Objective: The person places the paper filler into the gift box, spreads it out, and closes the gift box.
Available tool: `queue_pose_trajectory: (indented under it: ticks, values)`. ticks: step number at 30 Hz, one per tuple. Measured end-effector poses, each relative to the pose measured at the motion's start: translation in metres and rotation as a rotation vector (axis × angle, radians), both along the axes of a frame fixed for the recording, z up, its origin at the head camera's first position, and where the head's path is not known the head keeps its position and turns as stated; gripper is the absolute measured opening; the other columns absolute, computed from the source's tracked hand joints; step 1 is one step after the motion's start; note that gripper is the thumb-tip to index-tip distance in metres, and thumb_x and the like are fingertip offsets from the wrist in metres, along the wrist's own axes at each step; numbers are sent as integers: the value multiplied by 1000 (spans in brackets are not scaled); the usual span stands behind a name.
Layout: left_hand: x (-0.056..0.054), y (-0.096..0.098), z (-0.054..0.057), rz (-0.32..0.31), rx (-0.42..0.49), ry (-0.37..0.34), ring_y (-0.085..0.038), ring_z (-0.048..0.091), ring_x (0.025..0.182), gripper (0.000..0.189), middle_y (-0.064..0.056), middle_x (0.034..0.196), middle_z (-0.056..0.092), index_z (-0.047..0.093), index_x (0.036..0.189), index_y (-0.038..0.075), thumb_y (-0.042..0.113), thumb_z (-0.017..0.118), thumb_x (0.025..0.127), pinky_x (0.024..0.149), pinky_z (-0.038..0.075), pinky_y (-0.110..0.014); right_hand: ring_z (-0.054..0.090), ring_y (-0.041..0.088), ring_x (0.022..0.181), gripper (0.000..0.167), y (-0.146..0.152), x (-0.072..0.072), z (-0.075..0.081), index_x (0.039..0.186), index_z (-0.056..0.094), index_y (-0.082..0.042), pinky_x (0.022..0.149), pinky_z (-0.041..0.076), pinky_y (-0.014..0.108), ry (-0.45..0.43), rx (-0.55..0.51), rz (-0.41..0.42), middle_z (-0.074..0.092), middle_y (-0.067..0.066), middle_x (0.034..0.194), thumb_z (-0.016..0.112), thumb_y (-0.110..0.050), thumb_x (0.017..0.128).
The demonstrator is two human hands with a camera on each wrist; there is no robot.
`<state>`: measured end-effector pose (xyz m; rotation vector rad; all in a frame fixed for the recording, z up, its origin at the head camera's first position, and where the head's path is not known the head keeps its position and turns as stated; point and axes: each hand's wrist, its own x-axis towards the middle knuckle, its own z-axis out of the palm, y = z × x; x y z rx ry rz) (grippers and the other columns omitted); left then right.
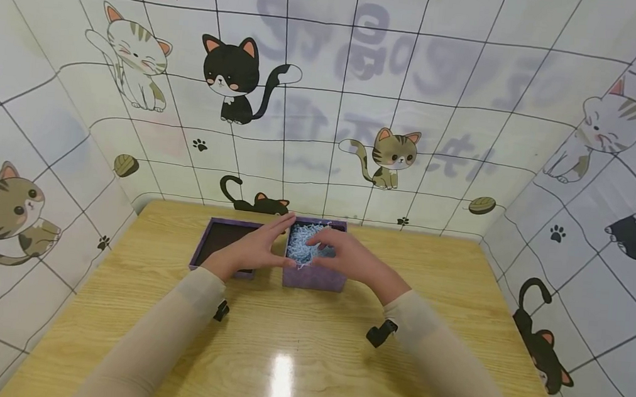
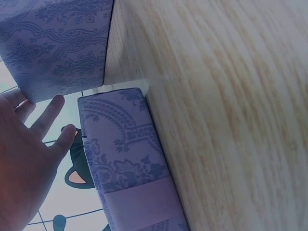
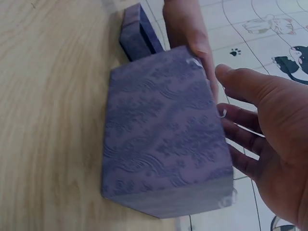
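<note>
A purple patterned box (image 1: 313,279) stands at the back middle of the table, filled with pale blue shredded paper (image 1: 299,242). Along its left side my left hand (image 1: 254,244) is spread, thumb near the front left corner and fingers toward the back. The left wrist view shows those fingertips at the box (image 2: 57,48). Over the filling hovers my right hand (image 1: 349,257), fingers loosely bent and thumb apart. In the right wrist view the right hand (image 3: 281,130) reaches over the rim of the box (image 3: 163,130), with nothing visible gripped; its fingertips are partly hidden.
Left of the box lies a shallow purple lid (image 1: 198,251), dark inside and partly behind my left hand. The wooden table (image 1: 305,349) meets a wall (image 1: 310,160) printed with cats at the back. Paper shreds poke over the box's rim.
</note>
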<state>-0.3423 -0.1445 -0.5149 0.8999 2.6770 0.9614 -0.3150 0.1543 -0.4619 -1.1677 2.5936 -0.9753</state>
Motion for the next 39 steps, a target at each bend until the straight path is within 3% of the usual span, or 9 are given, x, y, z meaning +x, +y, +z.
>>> queue_pose_trajectory:
  ticks: [7, 13, 18, 24, 31, 35, 39]
  values:
    - [-1, 0, -2, -4, -7, 16, -33, 21, 168, 121, 9, 186, 3, 12, 181, 26, 74, 79, 92, 124, 35, -69, 70, 20, 109, 28, -15, 7, -13, 130, 80, -11, 95, 58, 39, 76, 34, 55, 76, 2, 121, 83, -18, 103]
    - [0, 0, -2, -11, 9, 18, -33, 17, 169, 122, 4, 187, 5, 14, 181, 23, 73, 80, 92, 125, 34, -68, 70, 9, 97, 11, -18, 10, -19, 113, 85, -15, 85, 60, 33, 66, -24, 35, 76, -8, 106, 82, -13, 103]
    - [0, 0, 0, -7, 6, 22, -33, 18, 169, 121, 5, 187, 4, 13, 181, 23, 72, 80, 92, 125, 34, -68, 68, 7, 91, 10, -15, 10, -19, 108, 86, -16, 79, 59, 31, 41, -89, -14, 75, -9, 100, 81, -9, 104]
    - [1, 0, 3, 3, 2, -2, -31, 21, 168, 121, 8, 186, 3, 12, 181, 26, 74, 79, 92, 125, 34, -67, 70, 9, 92, 9, -9, 4, -14, 108, 84, -13, 79, 61, 31, 9, -107, -75, 78, -2, 102, 79, -7, 104]
    - [0, -1, 3, -4, 8, -10, -33, 24, 167, 122, 7, 186, 2, 10, 181, 27, 74, 79, 92, 126, 32, -68, 67, 9, 86, 5, -6, -9, -10, 108, 83, -12, 77, 59, 31, 184, 99, -132, 72, -3, 100, 80, -13, 105]
    - [-1, -1, 2, -9, 9, -12, -33, 24, 167, 122, 6, 186, 2, 10, 181, 28, 75, 79, 91, 126, 32, -68, 69, 13, 90, 13, -4, -14, -14, 117, 81, -9, 81, 60, 33, 183, 155, -142, 72, 0, 105, 80, -14, 105]
    - [-1, -1, 2, -4, -1, -11, -34, 25, 167, 122, 6, 186, 2, 9, 181, 29, 76, 78, 91, 125, 34, -68, 70, 20, 101, 25, -1, -17, -17, 127, 77, -7, 89, 61, 38, 185, 121, -154, 69, 4, 114, 82, -15, 104]
